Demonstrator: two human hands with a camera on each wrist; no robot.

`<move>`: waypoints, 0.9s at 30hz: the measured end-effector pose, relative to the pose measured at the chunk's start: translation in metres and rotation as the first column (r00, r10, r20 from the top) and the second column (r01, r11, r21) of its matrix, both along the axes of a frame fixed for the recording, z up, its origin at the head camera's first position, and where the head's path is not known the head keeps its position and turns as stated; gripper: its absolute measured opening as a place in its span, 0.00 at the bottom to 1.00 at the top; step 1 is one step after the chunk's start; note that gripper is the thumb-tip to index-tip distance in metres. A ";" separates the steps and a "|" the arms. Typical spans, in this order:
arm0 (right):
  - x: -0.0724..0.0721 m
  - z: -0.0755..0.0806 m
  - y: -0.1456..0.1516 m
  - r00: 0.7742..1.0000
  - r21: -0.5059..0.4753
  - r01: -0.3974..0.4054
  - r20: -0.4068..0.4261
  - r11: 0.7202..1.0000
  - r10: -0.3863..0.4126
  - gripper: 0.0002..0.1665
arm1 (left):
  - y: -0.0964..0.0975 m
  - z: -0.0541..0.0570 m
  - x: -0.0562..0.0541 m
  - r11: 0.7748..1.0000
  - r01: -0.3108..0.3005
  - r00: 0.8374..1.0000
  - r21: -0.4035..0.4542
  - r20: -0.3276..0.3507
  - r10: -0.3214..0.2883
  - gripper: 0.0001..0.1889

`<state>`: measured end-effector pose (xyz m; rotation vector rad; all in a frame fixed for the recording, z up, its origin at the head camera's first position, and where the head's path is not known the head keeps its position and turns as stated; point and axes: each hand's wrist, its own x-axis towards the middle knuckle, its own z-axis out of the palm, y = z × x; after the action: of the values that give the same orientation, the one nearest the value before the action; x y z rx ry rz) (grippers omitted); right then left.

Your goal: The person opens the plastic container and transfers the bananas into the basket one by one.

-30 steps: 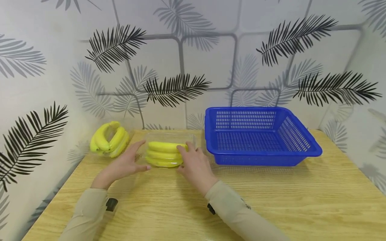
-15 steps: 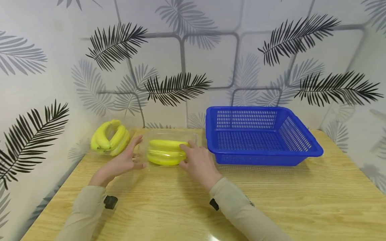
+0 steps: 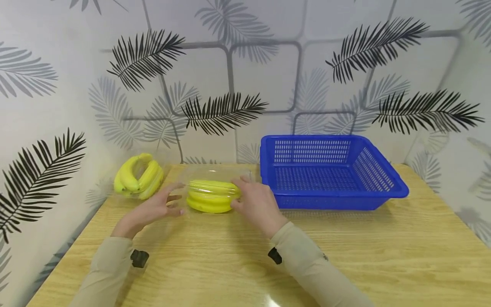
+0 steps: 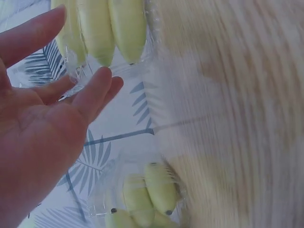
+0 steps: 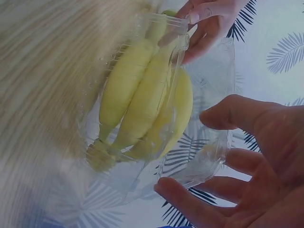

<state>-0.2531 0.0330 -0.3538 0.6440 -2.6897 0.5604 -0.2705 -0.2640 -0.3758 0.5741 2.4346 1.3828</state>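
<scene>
A clear plastic clamshell box (image 5: 183, 40) with several yellow bananas (image 3: 211, 202) inside lies mid-table in the head view. Its lid (image 5: 204, 78) is raised at an angle over the bananas, as the right wrist view shows. My right hand (image 3: 258, 204) is at the box's right end, fingers spread and fingertips against the lid's edge. On the opposite end is my left hand (image 3: 147, 213), thumb and fingers apart, with fingertips by the box's corner. Neither palm holds anything. The transparent plastic makes exact contact hard to see.
A second clear box with bananas (image 3: 153, 179) stands at the table's back left corner. A blue perforated basket (image 3: 330, 202) sits to the right of the middle box. Patterned wall (image 3: 264, 85) rises behind the wooden table (image 3: 215, 264).
My right hand has shifted slightly right, and its fingers have closed in at the box's end. Lid glare now lies over the bananas. My left hand has drawn back slightly left.
</scene>
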 end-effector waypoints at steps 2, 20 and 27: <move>0.000 0.002 0.001 1.000 -0.003 0.004 0.005 1.000 -0.004 0.27 | 0.000 -0.002 0.000 1.000 0.015 0.999 -0.022 -0.038 -0.016 0.39; -0.003 0.018 0.017 0.995 -0.191 0.099 -0.011 0.977 -0.103 0.24 | -0.001 -0.002 -0.003 0.997 0.018 0.998 -0.077 -0.056 -0.022 0.43; -0.008 0.020 0.020 0.998 -0.238 0.060 0.024 0.969 -0.056 0.29 | 0.000 -0.001 0.000 0.996 0.013 0.998 -0.091 -0.055 -0.018 0.45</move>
<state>-0.2607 0.0531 -0.3340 0.4948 -2.5905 0.8603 -0.2701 -0.2643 -0.3769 0.6163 2.5165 1.2589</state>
